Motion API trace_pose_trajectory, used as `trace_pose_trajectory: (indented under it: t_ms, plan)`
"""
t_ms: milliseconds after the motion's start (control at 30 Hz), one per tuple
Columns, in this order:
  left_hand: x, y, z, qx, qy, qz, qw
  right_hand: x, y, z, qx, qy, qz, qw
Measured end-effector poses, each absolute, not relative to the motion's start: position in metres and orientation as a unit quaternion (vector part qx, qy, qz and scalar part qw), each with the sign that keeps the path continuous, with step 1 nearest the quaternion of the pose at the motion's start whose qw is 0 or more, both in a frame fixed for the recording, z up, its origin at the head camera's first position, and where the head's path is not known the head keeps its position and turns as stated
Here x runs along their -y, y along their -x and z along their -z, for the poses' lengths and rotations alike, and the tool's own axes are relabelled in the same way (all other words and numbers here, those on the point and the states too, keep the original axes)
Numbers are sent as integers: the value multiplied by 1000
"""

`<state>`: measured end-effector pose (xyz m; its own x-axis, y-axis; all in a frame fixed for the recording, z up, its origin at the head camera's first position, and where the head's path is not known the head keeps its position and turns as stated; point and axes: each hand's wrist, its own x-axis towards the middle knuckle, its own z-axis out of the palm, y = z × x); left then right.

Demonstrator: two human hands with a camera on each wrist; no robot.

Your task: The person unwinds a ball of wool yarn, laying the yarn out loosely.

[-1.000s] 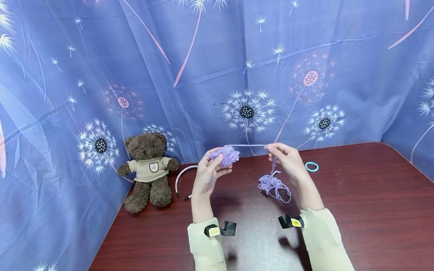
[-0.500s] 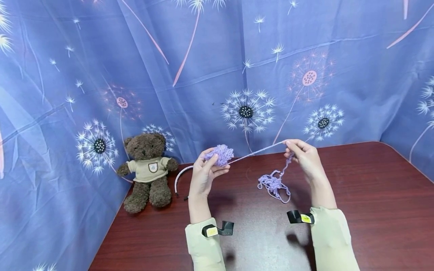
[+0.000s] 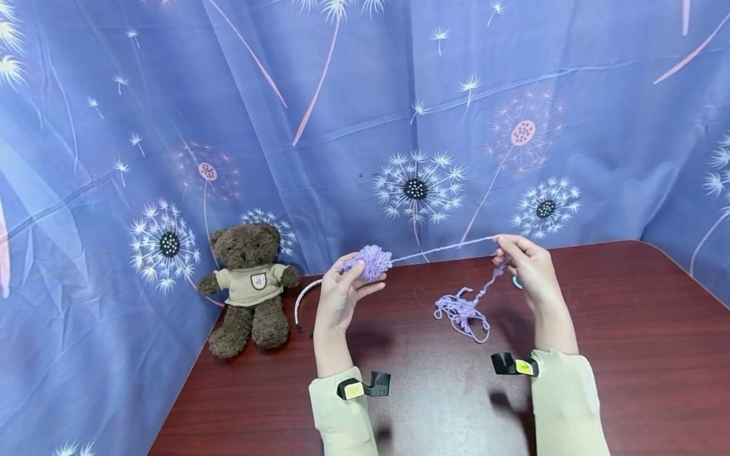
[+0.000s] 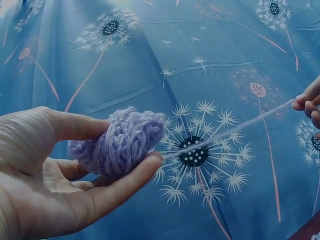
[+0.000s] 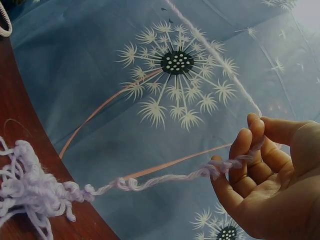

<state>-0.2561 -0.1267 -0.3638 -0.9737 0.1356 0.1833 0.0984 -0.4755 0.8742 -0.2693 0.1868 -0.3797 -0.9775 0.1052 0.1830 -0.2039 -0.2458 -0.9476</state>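
A ball of purple yarn (image 3: 374, 263) is held up between the thumb and fingers of my left hand (image 3: 341, 294). In the left wrist view the thumb presses on top of the yarn ball (image 4: 122, 142) and the fingers support it from below. From the ball a taut strand (image 3: 439, 251) runs to my right hand (image 3: 527, 266), which pinches it between thumb and fingertips. Below the right fingers, a crinkled length of yarn (image 5: 165, 178) hangs down to a loose purple tangle (image 3: 461, 311) on the table.
A brown teddy bear (image 3: 245, 288) in a beige sweater sits at the table's back left. Beside it lies a white headband (image 3: 302, 301), partly behind my left hand. A turquoise ring (image 3: 516, 282) shows behind my right wrist. A blue dandelion-print cloth (image 3: 342, 126) hangs behind the dark red table (image 3: 433, 405).
My right hand has moved right, drawing out a longer strand between the hands. The left hand has shifted slightly left with the ball. The tangle's hanging length now slants further right.
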Motion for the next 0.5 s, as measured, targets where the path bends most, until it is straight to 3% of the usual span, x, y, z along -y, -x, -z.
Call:
trace_pose_trajectory:
  t_ms: [500]
  plan:
    - [124,258,364,-513,-93,-853,-4,-189,267,379,585,-32,-803,107]
